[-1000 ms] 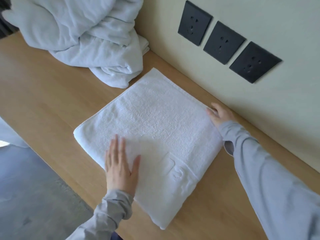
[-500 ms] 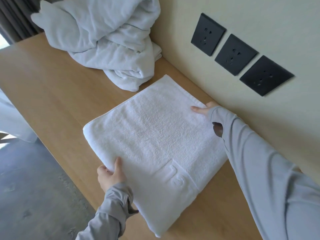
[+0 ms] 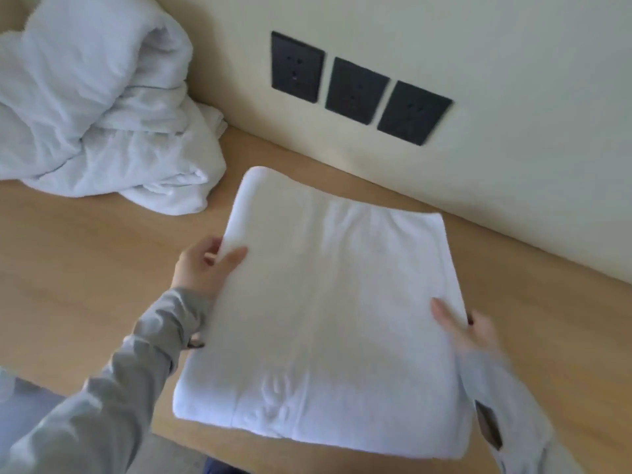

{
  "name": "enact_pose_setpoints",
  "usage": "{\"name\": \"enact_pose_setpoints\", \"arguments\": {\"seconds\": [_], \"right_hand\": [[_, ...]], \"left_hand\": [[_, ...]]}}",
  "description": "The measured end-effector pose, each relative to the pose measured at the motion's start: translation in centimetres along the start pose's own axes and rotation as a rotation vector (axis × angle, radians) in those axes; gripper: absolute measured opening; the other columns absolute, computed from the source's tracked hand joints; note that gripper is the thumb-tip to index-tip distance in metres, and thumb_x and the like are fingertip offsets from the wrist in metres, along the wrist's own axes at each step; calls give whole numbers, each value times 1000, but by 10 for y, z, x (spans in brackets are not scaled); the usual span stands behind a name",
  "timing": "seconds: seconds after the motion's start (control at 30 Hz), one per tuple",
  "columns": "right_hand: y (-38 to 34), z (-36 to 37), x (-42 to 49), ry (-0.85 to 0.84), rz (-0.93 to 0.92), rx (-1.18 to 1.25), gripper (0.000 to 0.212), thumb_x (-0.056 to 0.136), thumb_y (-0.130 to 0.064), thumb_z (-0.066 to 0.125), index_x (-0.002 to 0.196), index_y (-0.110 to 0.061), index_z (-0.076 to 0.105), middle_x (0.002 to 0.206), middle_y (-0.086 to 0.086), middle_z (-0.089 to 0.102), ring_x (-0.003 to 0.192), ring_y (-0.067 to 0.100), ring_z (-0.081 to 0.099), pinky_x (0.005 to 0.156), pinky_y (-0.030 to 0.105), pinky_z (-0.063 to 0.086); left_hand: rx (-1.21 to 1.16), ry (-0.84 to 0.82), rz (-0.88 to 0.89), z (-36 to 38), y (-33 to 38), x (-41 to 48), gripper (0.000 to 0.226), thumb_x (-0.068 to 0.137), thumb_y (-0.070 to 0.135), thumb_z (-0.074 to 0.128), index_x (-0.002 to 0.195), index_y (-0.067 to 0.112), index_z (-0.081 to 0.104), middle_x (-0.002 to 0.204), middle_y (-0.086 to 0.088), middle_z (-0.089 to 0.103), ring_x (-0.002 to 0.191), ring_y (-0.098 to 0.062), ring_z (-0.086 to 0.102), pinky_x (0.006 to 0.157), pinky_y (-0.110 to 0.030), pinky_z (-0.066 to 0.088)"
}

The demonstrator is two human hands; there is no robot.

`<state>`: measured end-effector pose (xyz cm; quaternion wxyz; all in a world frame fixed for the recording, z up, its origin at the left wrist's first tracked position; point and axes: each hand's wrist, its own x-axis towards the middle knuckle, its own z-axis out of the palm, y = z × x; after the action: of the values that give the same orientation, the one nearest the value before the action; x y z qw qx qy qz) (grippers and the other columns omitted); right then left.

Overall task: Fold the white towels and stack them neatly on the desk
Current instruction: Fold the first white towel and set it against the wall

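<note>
A folded white towel is held over the wooden desk, its far edge bowed upward. My left hand grips the towel's left edge, thumb on top and fingers under it. My right hand grips the right edge the same way, thumb lying on the cloth. Both sleeves are grey. An embossed mark shows near the towel's near edge. The frame is blurred by motion.
A heap of crumpled white towels lies at the desk's far left. Three black wall sockets sit on the cream wall behind. The desk's front edge runs along the bottom left, with grey floor beyond it.
Both hands went from resting on the flat towel to gripping its left and right edges. The towel has turned and lifted toward me, and the view has shifted right.
</note>
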<state>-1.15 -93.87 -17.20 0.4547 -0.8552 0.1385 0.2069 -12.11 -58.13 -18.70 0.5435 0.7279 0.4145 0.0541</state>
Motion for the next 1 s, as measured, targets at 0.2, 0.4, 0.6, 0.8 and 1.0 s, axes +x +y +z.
{"name": "enact_pose_setpoints", "arguments": {"seconds": [0.2, 0.4, 0.6, 0.8, 1.0], "right_hand": [[62, 33, -20, 262, 146, -218, 47, 87, -34, 61, 113, 4, 53, 113, 20, 54, 100, 36, 55, 84, 43, 45], [27, 114, -69, 269, -598, -791, 53, 89, -35, 37, 128, -3, 54, 135, 16, 52, 127, 37, 46, 103, 56, 34], [82, 109, -84, 30, -568, -1005, 62, 95, -47, 16, 145, -13, 28, 154, 1, 23, 143, 15, 15, 109, 50, 15], [88, 90, -81, -44, -493, -1010, 68, 95, -50, 7, 147, -8, 17, 156, 4, 14, 145, 18, 9, 112, 48, 11], [109, 63, -97, -198, -702, -1128, 88, 86, -70, 27, 149, -10, 13, 158, 6, 10, 145, 23, 8, 110, 50, 15]], "left_hand": [[458, -145, 55, 42, -11, 29, 50, 89, 33, 60, 132, 10, 49, 129, -16, 49, 115, -33, 48, 98, -37, 37], [969, -321, 644, 63, -31, -61, 71, 92, 60, 5, 149, 18, 4, 157, -2, 3, 145, -23, 6, 118, -41, 10], [1063, -437, 745, 29, -80, -68, 71, 93, 59, 4, 149, 19, 17, 157, 0, 14, 144, -16, 11, 114, -39, 10], [1142, -467, 793, 31, -78, -63, 70, 94, 58, 6, 150, 16, 13, 159, -3, 8, 145, -18, 9, 114, -43, 14], [1191, -700, 1112, 0, -89, -51, 96, 81, 77, 29, 146, 6, 27, 156, -13, 15, 143, -31, 17, 112, -47, 19]]}}
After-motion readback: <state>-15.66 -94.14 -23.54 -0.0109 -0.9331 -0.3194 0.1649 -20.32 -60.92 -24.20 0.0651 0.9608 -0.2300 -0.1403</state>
